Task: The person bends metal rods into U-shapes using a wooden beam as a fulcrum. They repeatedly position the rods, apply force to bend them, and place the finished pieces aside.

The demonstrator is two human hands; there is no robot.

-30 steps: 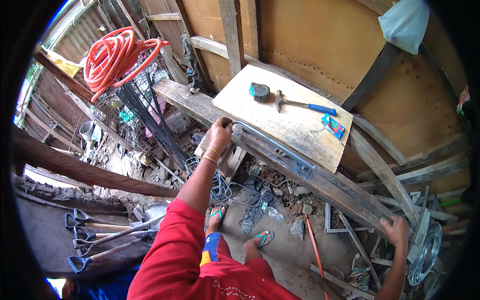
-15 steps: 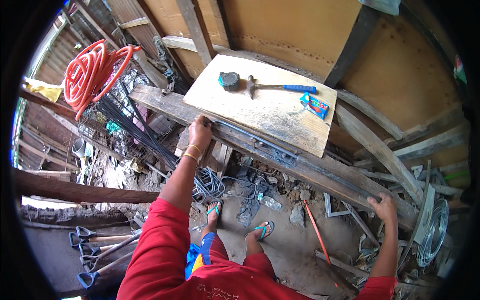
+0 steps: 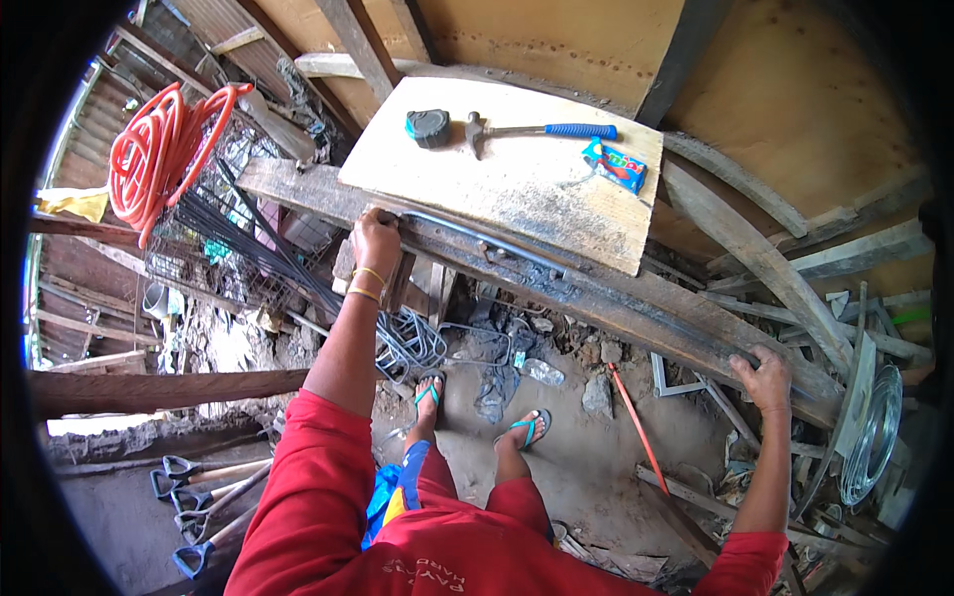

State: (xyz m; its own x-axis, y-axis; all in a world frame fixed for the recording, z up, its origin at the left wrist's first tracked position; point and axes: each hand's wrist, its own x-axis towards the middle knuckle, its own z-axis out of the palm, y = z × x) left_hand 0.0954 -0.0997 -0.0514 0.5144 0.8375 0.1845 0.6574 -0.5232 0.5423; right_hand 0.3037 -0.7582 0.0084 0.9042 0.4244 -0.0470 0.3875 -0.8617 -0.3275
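Observation:
My left hand grips the left end of a long grey metal bar that lies along a dark wooden beam, just below a plywood board. A gold bangle sits on that wrist. My right hand rests on the lower right end of the same beam, fingers curled over its edge. On the board lie a tape measure, a blue-handled hammer and a small blue packet. My feet in teal flip-flops stand on the dirt below.
An orange hose coil hangs over a wire cage with dark rods at the left. Bent wire stirrups lie by my feet. Shovels lie at lower left. Timber scraps, rubble and a wire roll crowd the right.
The view has shifted so the board and beam sit higher and closer. My left hand stays on the bar's end; my right hand has come up onto the beam's right end.

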